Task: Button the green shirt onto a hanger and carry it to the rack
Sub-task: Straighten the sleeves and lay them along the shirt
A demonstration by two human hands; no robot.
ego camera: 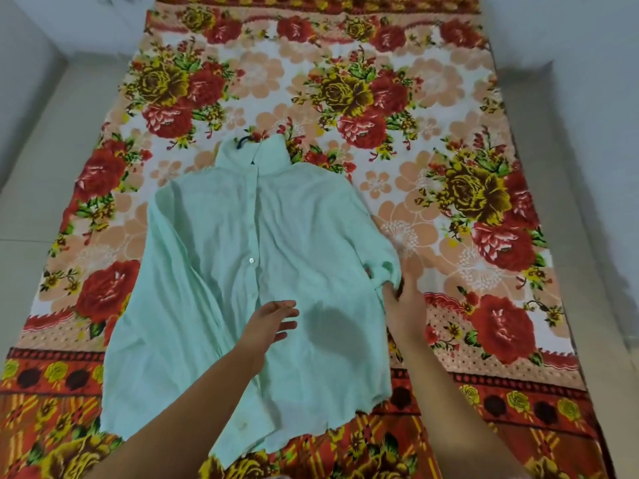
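While the green shirt (pixel 221 271) lies front-up on the bed (pixel 449 98), hem nearest the person and collar far beyond both hands, the left hand (pixel 273 323) reaches over the lower front. Its fingers (pixel 288 311) are straight, spread and holding nothing. Whether they press the cloth or hover just above it cannot be told. They look placed to keep the front flat and reach the placket.

A white button (pixel 250 260) shows on that placket just beyond the left fingertips. The forearm covers the lower part of the placket, so how far the buttoning has gone there is hidden.

The right hand (pixel 406 299) sits at the shirt's outer edge, apparently grasping the rolled cuff of the sleeve (pixel 383 264). This is probably to pull the sleeve clear of the body so the garment lies smooth.

Well beyond both hands, the dark hook of the hanger (pixel 247 140) pokes out of the collar. The rest of the hanger is inside the shirt, and that is likely why the shoulders lie spread. No rack is in view, so carrying is not yet begun.
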